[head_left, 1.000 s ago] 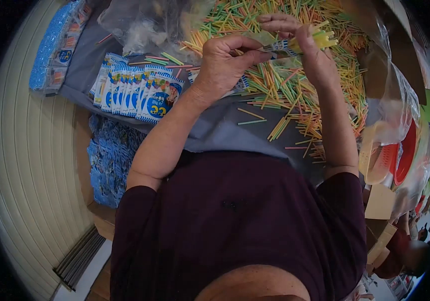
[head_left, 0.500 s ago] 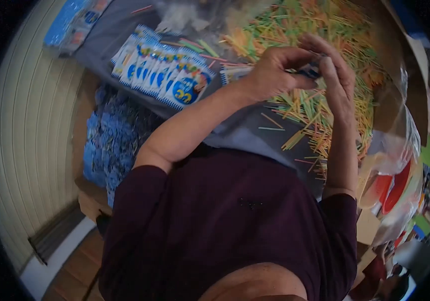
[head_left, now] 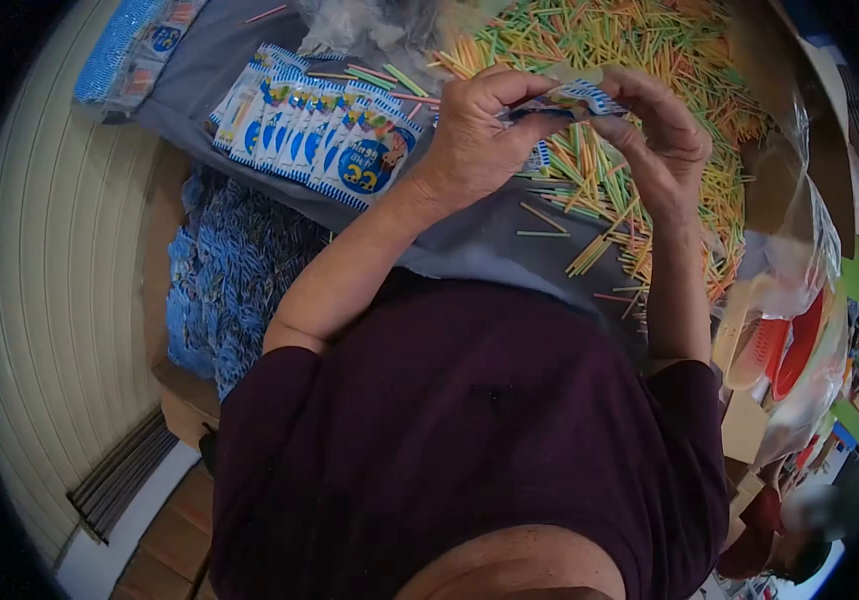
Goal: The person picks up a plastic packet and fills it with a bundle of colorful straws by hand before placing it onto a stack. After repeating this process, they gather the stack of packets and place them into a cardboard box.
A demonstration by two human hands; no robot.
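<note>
A small printed packet [head_left: 581, 97] is held up to the right of the row of packets [head_left: 319, 140], above the grey cloth [head_left: 469, 240]. Its near-row end is pinched between the thumb and forefinger of the left hand [head_left: 474, 140]; its other end is gripped by the bent fingers and thumb of the right hand [head_left: 661, 150]. The packet is thus spanned between both sets of fingertips, with its blue-and-white striped edge exposed at the right fingers. Whether anything lies inside it cannot be told.

Beneath the hands, a second packet [head_left: 540, 156] is partly hidden by the left hand, also to the right of the row. Farther right of the row, a heap of coloured sticks [head_left: 639, 50] is spread, with a few loose sticks [head_left: 543, 233] scattered at its near edge. Crumpled clear plastic [head_left: 374, 25] is seen just beyond the row. On the near side of the row, blue wrappers [head_left: 229, 270] are piled in a cardboard box [head_left: 187, 412]. A blue-edged bundle [head_left: 134, 50] is placed to the left of the row, beyond it.
</note>
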